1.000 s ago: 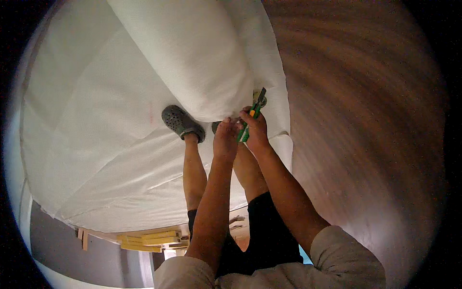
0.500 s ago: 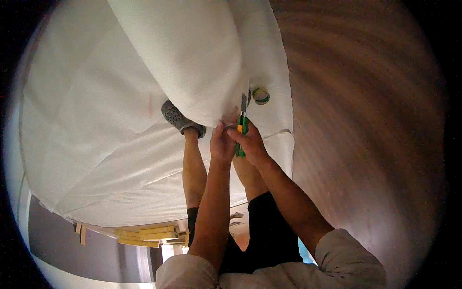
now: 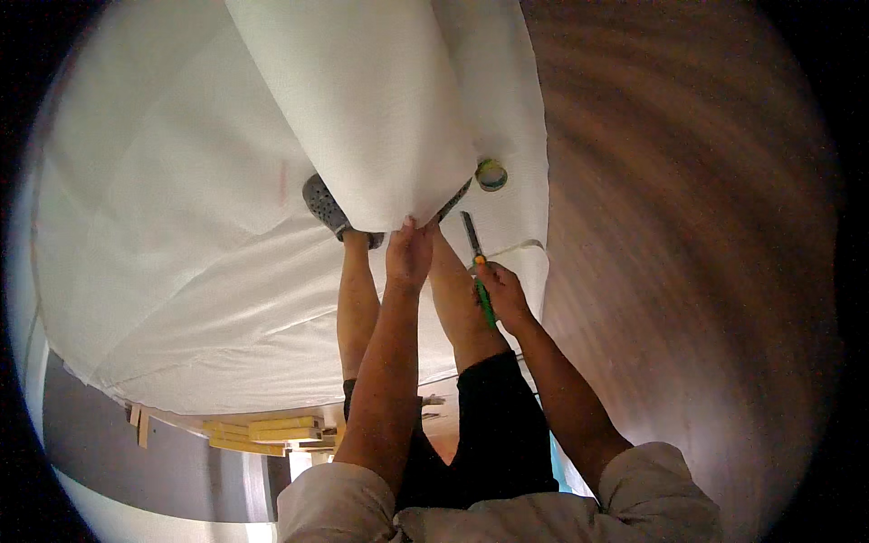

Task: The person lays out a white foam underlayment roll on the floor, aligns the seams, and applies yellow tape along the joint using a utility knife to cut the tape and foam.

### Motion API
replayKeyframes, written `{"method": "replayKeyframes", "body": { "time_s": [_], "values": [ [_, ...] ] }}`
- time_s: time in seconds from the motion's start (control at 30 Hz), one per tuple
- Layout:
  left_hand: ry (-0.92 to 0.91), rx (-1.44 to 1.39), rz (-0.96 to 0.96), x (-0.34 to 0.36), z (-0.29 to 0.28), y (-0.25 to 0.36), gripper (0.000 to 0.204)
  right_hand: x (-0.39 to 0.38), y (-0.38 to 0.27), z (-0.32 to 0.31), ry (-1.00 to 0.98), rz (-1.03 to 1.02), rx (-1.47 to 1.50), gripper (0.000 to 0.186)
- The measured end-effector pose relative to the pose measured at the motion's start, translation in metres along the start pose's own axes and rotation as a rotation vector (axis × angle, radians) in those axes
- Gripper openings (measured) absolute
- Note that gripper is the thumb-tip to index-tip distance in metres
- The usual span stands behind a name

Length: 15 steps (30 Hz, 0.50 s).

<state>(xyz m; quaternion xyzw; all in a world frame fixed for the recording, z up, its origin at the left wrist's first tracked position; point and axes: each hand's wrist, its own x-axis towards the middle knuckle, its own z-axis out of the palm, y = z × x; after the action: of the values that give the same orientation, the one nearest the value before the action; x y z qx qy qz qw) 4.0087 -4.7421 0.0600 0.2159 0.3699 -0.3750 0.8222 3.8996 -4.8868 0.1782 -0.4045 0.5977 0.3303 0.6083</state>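
Observation:
A large white sheet (image 3: 362,109), cloth-like and raised, hangs in front of my legs. My left hand (image 3: 409,258) pinches its lower edge between thumb and fingers. To the right, apart from the sheet, my right hand (image 3: 503,291) grips a green utility knife (image 3: 486,303) with an orange slider. Its long blade is out and points up and away from me. A roll of tape (image 3: 491,176) lies on the white covering beyond the knife. My grey clog (image 3: 326,206) shows at the sheet's left edge; the other shoe is mostly hidden behind the sheet.
More white sheeting (image 3: 163,235) spreads over the floor to the left, with folds in it. Brown wood-look floor (image 3: 670,253) runs along the right. Yellow-edged boards (image 3: 281,430) are stacked near the lower left. A loose strip (image 3: 525,244) lies by the sheeting's right edge.
My right hand has moved right and slightly back with the knife, away from the sheet's edge. My left hand keeps hold of the sheet and has shifted slightly left and farther from me.

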Motion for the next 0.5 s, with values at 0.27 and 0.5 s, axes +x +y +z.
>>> {"method": "replayKeyframes", "body": {
  "time_s": [0.27,0.5],
  "values": [
    [0.092,0.058,-0.045,0.036,-0.036,-0.064,0.044,0.079,0.051,-0.024,-0.151,0.006,0.097,0.039],
    [0.041,0.083,-0.046,0.030,-0.035,-0.115,0.060,0.092,0.042,-0.057,-0.233,-0.275,-0.025,0.033]
  ]
}}
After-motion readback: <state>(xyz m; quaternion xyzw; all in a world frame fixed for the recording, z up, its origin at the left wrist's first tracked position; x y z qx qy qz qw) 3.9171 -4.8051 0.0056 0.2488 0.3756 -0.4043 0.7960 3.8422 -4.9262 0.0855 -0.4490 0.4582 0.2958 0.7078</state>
